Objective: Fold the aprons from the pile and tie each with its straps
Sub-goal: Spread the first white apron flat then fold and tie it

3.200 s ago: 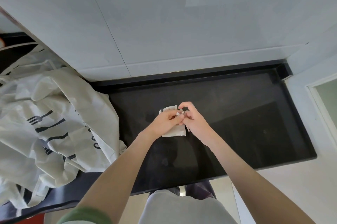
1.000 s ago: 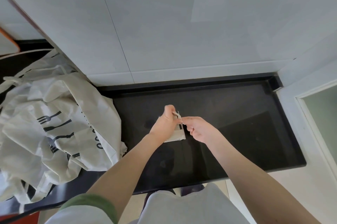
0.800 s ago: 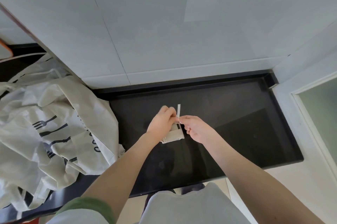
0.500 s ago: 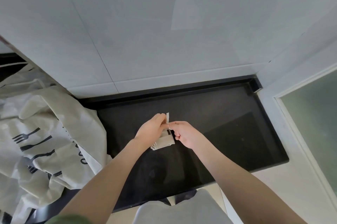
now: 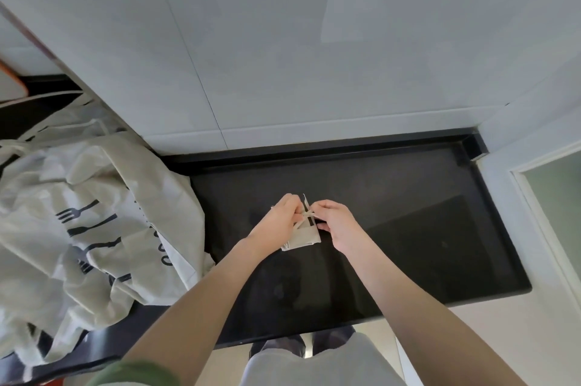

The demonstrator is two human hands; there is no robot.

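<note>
Apron bundle at the middle of the black bench, straps pinched above it.
Left hand and right hand, fingers curled, each pinch a strap end over the bundle, which rests on the bench. The pile of loose aprons covers the bench's left end.

The black counter lies open on the right; the apron pile blocks the left, apparently overhanging its edge.
</note>
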